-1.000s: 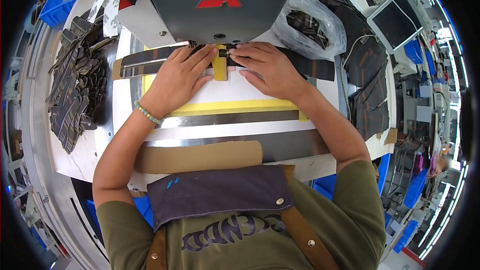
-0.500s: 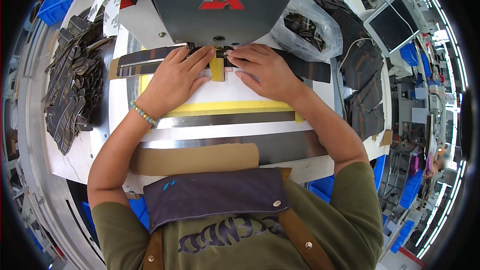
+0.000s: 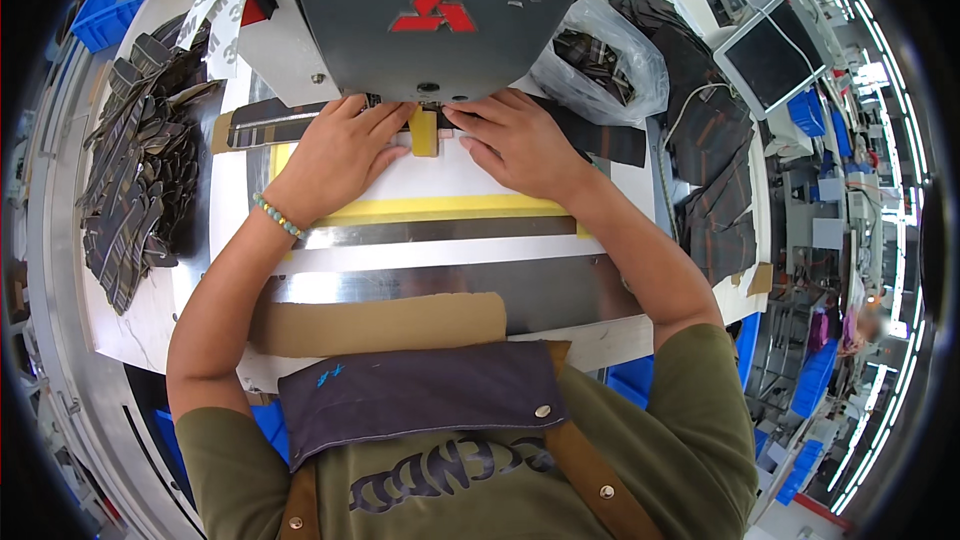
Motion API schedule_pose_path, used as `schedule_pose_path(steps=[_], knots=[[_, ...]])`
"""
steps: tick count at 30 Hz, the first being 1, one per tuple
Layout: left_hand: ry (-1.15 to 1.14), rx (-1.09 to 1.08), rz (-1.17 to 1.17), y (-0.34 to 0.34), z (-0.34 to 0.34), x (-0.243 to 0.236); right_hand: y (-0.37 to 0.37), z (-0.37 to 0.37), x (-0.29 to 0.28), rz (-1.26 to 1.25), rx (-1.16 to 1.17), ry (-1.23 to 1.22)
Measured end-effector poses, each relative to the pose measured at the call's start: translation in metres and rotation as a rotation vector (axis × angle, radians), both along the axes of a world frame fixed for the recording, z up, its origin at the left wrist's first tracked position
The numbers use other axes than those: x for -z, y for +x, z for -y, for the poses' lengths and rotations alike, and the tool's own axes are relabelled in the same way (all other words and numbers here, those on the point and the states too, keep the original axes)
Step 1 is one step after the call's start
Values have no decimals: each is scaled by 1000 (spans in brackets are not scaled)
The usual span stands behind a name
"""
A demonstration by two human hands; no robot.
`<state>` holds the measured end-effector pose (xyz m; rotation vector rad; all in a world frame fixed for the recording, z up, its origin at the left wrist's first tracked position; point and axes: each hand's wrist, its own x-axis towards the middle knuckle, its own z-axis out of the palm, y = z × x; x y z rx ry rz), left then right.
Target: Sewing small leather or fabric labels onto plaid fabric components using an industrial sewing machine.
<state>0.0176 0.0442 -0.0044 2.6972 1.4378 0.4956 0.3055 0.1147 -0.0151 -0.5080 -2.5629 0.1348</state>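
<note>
Beneath the grey sewing machine head [image 3: 450, 25] lies a dark striped fabric strip [image 3: 265, 127], running out to both sides. My left hand [image 3: 340, 152], with a beaded bracelet at the wrist, rests flat on its left part, fingers stretched toward the needle area. From the right, my right hand [image 3: 525, 145] presses on the strip, its fingers extended and thumb apart. Between the two hands sits a narrow yellow block [image 3: 424, 132]. The machine head hides the needle and the fingertips closest to it.
A heap of dark striped fabric pieces [image 3: 150, 180] lies at left. A clear plastic bag [image 3: 605, 60] of dark pieces and more dark cloth [image 3: 720, 210] are at right, near a tilted screen [image 3: 770, 50]. Cardboard [image 3: 380, 325] lies along the front edge.
The whole view has shifted slightly, so the scene sits a little farther left and more of the machine head shows. Both hands stay on the strip beside the yellow block.
</note>
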Motion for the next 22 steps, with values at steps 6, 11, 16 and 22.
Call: schedule_pose_path(steps=[6, 11, 16, 22], knots=[[-41, -39, -19, 0, -11, -6, -2, -12, 0, -17, 30, -15], [11, -28, -32, -3, -15, -3, -3, -10, -9, -116, 22, 69], [-38, -28, -58, -3, -19, 2, -2, -15, 1, -186, 52, 47], [24, -27, -69, -5, -19, 6, -2, -17, 8, -159, 37, 62]])
